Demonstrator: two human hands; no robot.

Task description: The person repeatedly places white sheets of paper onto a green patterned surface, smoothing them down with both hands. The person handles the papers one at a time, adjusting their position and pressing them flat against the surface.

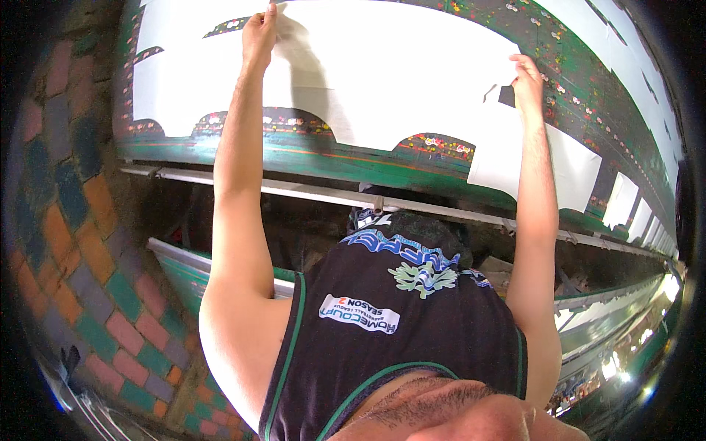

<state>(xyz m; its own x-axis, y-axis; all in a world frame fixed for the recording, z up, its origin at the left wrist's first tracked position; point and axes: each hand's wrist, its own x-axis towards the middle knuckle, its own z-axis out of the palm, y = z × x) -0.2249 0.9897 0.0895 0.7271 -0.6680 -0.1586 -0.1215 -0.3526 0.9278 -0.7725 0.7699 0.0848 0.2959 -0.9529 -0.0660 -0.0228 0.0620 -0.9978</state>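
Observation:
A large white cut sheet, perhaps fabric (375, 71), lies over a long green table (309, 160) marked with small coloured patterns. At the top of the view, my left hand (260, 34) pinches the sheet between thumb and fingers, and a shadow falls beside it. My right hand (527, 82) is at the sheet's right part, its fingertips at the upper edge beside a small dark opening. Curved cut-outs along the near edge show the table surface.
A metal rail (430, 206) runs along the table's near side. Further white pieces (622, 199) lie to the right, and another white sheet (612, 49) is beyond. Coloured paving bricks (96, 286) cover the floor at left. Another green table (182, 275) stands behind me.

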